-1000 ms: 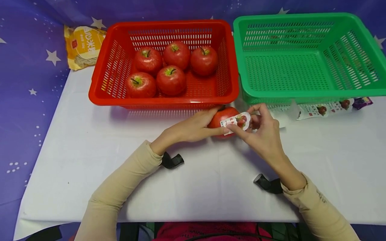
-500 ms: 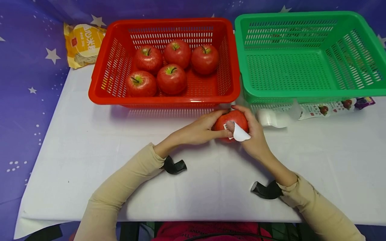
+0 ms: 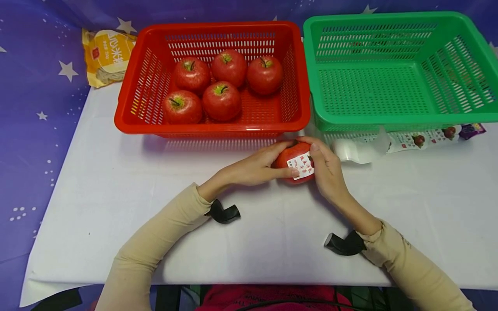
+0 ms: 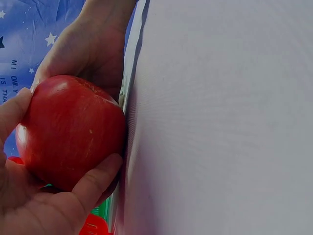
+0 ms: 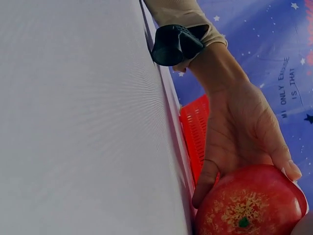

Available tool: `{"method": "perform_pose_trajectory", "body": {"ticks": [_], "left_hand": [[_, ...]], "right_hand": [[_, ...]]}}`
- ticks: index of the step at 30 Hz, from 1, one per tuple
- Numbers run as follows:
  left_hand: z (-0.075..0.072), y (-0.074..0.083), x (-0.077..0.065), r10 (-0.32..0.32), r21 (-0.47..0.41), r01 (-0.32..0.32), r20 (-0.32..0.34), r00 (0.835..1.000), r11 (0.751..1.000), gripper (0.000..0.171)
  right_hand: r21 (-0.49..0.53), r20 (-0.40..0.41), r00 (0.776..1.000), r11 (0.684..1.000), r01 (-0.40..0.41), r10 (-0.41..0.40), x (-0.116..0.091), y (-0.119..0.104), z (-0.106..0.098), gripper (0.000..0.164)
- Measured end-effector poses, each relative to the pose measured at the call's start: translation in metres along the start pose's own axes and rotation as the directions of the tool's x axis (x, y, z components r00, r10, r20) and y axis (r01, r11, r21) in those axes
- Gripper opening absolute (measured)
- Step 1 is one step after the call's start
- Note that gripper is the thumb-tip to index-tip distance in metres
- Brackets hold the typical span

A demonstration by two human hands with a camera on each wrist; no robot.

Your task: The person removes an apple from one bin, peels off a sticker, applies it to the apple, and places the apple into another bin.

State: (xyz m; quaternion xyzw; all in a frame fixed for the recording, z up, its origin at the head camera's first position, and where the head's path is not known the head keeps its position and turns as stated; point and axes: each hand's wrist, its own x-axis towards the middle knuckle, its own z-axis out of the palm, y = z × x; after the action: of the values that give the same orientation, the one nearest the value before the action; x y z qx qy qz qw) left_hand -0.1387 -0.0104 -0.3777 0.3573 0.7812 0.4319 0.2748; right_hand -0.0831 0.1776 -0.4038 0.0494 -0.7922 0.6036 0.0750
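Between both hands a red apple [image 3: 298,150] is held over the white table, in front of the gap between the baskets. My left hand [image 3: 254,166] grips its left side, the thumb on the lower left of a white printed label [image 3: 301,166] on the apple. My right hand [image 3: 330,172] holds the right side, its thumb at the label's right edge. In the left wrist view the apple [image 4: 73,132] shows bare red skin between the hands. The right wrist view shows the apple's [image 5: 254,200] blossom end, with the left hand [image 5: 239,122] around its far side.
A red basket [image 3: 214,128] with several apples [image 3: 221,101] stands at the back, beside a green basket [image 3: 404,119]. A strip of labels [image 3: 424,140] with a curled white end [image 3: 352,151] lies in front of the green one. A yellow food packet [image 3: 106,58] is at back left.
The right hand has moved from pinching the label's free end to holding the apple's right side. The label, curled back half a second ago, now lies flatter on the apple.
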Motion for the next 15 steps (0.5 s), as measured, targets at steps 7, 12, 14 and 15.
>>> {"method": "perform_pose_trajectory", "body": {"ticks": [7, 12, 14, 15], "left_hand": [[-0.0023, -0.0021, -0.0009, -0.002, -0.028, 0.002, 0.028, 1.000, 1.000, 0.067], [-0.0036, -0.0042, -0.0012, 0.012, -0.069, -0.010, 0.037, 0.999, 0.998, 0.067], [-0.0037, -0.0050, -0.0011, 0.015, -0.081, -0.012, 0.039, 0.999, 0.997, 0.067], [-0.0036, -0.0051, -0.0011, 0.014, -0.079, -0.011, 0.038, 0.999, 0.997, 0.067]], "right_hand": [[0.041, -0.025, 0.996, 0.995, -0.088, 0.089, 0.0035, 0.0033, -0.0039, 0.045], [0.132, -0.006, 0.985, 0.977, -0.169, 0.171, 0.0056, 0.0010, -0.0065, 0.050], [0.133, 0.030, 0.983, 0.974, -0.182, 0.180, 0.0055, -0.0012, -0.0077, 0.049], [0.114, 0.058, 0.983, 0.977, -0.178, 0.172, 0.0053, -0.0021, -0.0082, 0.046]]}}
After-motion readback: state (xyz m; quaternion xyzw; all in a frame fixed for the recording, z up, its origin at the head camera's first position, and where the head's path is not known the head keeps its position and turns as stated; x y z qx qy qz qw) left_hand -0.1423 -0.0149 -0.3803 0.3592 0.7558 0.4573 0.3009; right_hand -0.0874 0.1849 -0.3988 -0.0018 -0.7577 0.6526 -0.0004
